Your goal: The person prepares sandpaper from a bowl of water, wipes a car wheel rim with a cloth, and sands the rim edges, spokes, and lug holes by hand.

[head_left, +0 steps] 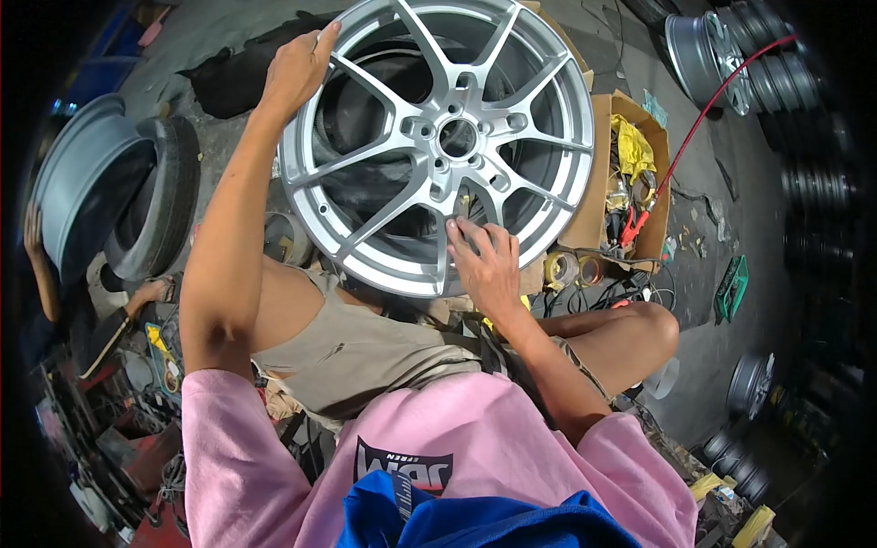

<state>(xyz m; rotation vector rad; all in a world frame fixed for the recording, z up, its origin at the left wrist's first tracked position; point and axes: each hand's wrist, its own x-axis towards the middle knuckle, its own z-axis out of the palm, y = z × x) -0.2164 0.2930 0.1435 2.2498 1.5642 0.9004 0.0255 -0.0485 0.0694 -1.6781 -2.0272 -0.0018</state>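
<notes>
A silver multi-spoke alloy wheel (pixel 439 187) lies face up in front of my lap, tilted slightly toward me. My left hand (pixel 301 68) is closed over the wheel's upper left edge, its fingers partly hidden behind the rim lip. My right hand (pixel 487 267) rests on the lower spoke below the hub, fingers bent and pressed onto the metal. Something small and greyish seems to sit under those fingertips, too hidden to name. A dark tyre-like ring shows through the gaps between the spokes.
To the right stands a cardboard box (pixel 657 231) with yellow gloves and red-handled tools. Tape rolls (pixel 561 270) lie nearby. Stacked wheels (pixel 813 192) line the far right. At left, another person's hands are near a grey rim (pixel 68 183) and a tyre (pixel 175 196).
</notes>
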